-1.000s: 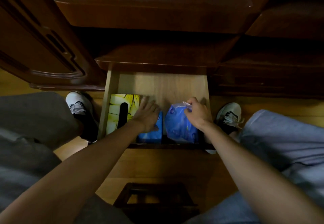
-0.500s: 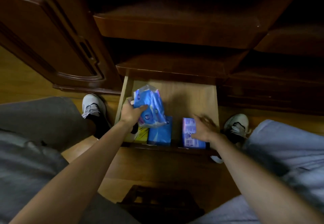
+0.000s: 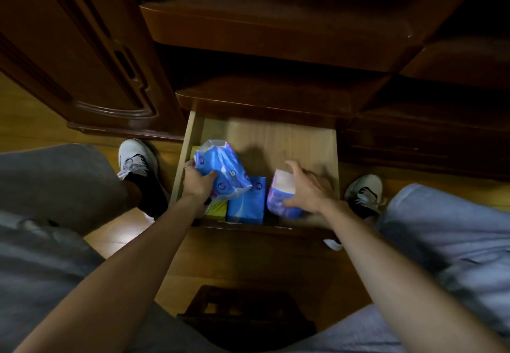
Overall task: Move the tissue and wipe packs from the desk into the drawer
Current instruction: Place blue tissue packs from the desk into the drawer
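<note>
Over the open drawer [image 3: 325, 143], the left hand [image 3: 197, 183] grips a blue tissue bundle [image 3: 220, 169]; right hand [image 3: 305, 187] fingers clasp a wipe pack [image 3: 281, 196].

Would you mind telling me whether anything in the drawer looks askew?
Yes: the soft blue pack in the left hand sits tilted over the flat blue pack, and the right hand holds another pack tipped up.

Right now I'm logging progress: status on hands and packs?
Left hand grips blue soft pack over drawer. Right hand holds purple pack. Blue box lies between; nothing blocking.
</note>
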Available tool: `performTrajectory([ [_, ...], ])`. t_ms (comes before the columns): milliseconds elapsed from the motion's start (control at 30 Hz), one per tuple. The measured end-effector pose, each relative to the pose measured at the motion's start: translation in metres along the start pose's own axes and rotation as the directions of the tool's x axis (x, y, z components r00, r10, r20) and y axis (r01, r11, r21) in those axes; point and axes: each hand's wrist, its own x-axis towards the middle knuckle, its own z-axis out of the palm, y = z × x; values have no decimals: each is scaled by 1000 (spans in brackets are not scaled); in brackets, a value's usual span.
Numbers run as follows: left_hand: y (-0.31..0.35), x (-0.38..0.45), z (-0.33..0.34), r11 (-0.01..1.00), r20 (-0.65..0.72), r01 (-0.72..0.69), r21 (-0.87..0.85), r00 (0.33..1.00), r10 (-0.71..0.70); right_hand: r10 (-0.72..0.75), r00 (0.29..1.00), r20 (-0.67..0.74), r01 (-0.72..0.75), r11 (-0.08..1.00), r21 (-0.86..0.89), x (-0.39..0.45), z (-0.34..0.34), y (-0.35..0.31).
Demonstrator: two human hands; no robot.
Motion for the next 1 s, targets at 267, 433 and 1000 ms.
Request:
performTrajectory([
  [267, -5, 2, 3, 1000, -39, -4, 23, 999, 5, 68, 937, 343, -124, 982, 144, -11, 7, 13],
  [433, -8, 0, 1, 1000, -11, -17, 22, 1000, 17, 98, 983, -156, -76, 987, 144, 4, 22, 17],
  [1000, -6, -8, 5, 992, 123, 1, -127, 992, 15, 115, 980, 163, -137, 982, 128, 17, 61, 6],
])
